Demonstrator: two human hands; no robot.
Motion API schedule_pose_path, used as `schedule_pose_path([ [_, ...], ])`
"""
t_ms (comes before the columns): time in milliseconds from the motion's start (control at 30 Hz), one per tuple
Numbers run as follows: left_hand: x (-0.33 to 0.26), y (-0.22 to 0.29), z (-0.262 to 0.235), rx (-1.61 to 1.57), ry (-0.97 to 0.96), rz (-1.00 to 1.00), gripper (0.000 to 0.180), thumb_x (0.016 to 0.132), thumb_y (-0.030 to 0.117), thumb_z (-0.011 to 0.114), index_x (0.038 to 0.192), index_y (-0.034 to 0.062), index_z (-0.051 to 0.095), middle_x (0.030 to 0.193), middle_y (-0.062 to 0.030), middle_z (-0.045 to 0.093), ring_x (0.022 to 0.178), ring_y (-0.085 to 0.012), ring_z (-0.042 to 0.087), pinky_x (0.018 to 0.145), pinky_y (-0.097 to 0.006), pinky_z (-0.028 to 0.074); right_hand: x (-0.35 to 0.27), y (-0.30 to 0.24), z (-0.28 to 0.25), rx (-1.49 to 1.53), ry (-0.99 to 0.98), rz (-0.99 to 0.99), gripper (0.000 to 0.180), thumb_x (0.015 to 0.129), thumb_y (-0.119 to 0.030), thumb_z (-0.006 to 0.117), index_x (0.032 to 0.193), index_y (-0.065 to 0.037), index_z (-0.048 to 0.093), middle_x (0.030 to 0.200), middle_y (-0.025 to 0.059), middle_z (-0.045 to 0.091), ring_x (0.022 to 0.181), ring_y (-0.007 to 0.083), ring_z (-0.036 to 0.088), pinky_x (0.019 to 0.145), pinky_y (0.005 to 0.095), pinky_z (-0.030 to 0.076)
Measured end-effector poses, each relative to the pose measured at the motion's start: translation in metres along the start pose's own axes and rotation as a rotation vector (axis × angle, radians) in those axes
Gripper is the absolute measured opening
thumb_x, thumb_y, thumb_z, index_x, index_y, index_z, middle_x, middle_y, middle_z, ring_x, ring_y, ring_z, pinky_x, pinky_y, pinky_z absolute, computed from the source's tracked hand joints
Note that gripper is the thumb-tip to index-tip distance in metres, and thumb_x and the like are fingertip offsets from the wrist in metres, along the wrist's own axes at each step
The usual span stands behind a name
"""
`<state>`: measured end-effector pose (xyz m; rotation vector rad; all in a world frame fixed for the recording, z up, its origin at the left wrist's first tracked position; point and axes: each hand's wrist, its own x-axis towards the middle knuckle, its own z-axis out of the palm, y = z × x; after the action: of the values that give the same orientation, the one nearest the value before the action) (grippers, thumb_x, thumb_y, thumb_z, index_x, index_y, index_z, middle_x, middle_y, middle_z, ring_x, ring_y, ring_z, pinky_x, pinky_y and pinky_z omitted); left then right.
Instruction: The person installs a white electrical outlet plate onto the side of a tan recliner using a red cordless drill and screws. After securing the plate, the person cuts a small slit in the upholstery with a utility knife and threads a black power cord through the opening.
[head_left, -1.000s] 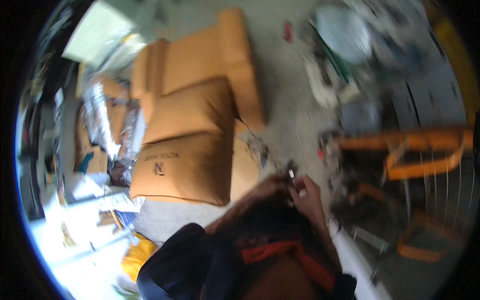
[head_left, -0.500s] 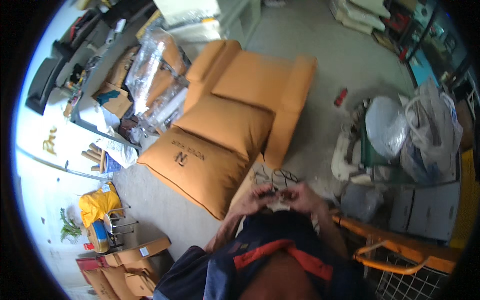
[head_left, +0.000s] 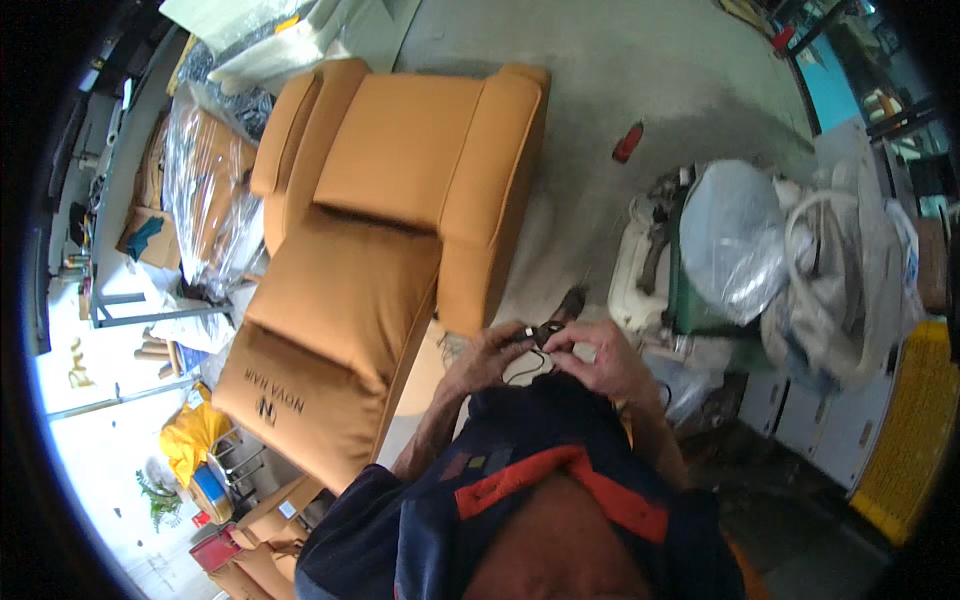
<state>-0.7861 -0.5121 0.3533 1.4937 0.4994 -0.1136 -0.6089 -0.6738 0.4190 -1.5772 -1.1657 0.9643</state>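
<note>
Two hands meet over a small dark piece

We see both bare hands raised close together in front of the body. The left hand has its thumb and fingers pinched at one side of the small dark piece; the right hand grips the other side between bent fingers and thumb. We cannot tell exactly what the piece is, though a bright spot shows at its left end. It sits between the two sets of fingertips, and a thin dark cord loops just below it; whether they join, we cannot make out.

To the left of the hands we have a large tan armchair with its padded front section stretched toward us and dark printing near the end. Farther left, clear plastic wrap covers tan pieces, and a yellow bag stands lower down. On our right, a grey bag lies beside a round, plastic-covered thing. A small red object rests on the floor beyond.
</note>
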Motion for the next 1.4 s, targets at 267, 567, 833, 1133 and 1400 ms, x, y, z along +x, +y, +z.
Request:
schedule_pose_path([
  [267,0.215,0.085,-0.001,-0.611,-0.044,-0.105,0.032,0.108,0.031,0.054,0.125,0.0044,0.062,0.109,-0.0060,0.070,0.095,-0.0139,0.066,0.081,-0.031,0.057,0.122,0.032,-0.167,-0.065,0.184,0.205,0.014,0.087,0.000,0.070,0.101,0.002,0.067,0.089,0.0145,0.073,0.084,0.0235,0.073,0.075,0.0336,0.056],
  [567,0.466,0.155,-0.068,-0.923,-0.029,0.099,0.029,0.107,0.033,0.058,0.117,0.0071,0.066,0.103,-0.0031,0.070,0.096,-0.0143,0.068,0.082,-0.030,0.053,0.322,0.070,-0.342,-0.430,-0.125,0.205,0.013,0.088,-0.004,0.071,0.100,0.000,0.068,0.088,0.0169,0.074,0.083,0.0234,0.076,0.071,0.0365,0.056],
  [833,0.577,0.285,-0.199,-1.262,0.193,0.347,0.018,0.102,0.028,0.067,0.108,0.0104,0.067,0.093,-0.0015,0.068,0.080,-0.0118,0.062,0.070,-0.026,0.052,0.539,0.001,-0.457,-0.288,-0.340,0.041,0.023,0.085,-0.002,0.074,0.108,-0.001,0.070,0.102,0.0131,0.076,0.094,0.0204,0.074,0.084,0.0341,0.056],
  [1133,0.527,0.362,-0.354,-0.631,1.354,0.632,0.014,0.094,0.016,0.075,0.097,0.0034,0.069,0.077,-0.0009,0.061,0.070,-0.0111,0.058,0.061,-0.026,0.045,0.777,0.007,-0.473,-0.049,-0.648,-0.063,0.033,0.091,0.005,0.066,0.123,0.001,0.062,0.121,0.0156,0.070,0.109,0.0233,0.069,0.097,0.0362,0.053],
  [1400,0.563,0.283,-0.490,0.332,1.953,0.000,0.017,0.079,0.008,0.078,0.095,0.0031,0.074,0.089,-0.0123,0.065,0.088,-0.0312,0.062,0.079,-0.041,0.052,0.952,0.085,-0.451,-0.333,-1.020,0.117,0.029,0.092,-0.003,0.071,0.121,-0.001,0.066,0.105,0.0059,0.075,0.094,0.0120,0.069,0.085,0.0286,0.055],
])
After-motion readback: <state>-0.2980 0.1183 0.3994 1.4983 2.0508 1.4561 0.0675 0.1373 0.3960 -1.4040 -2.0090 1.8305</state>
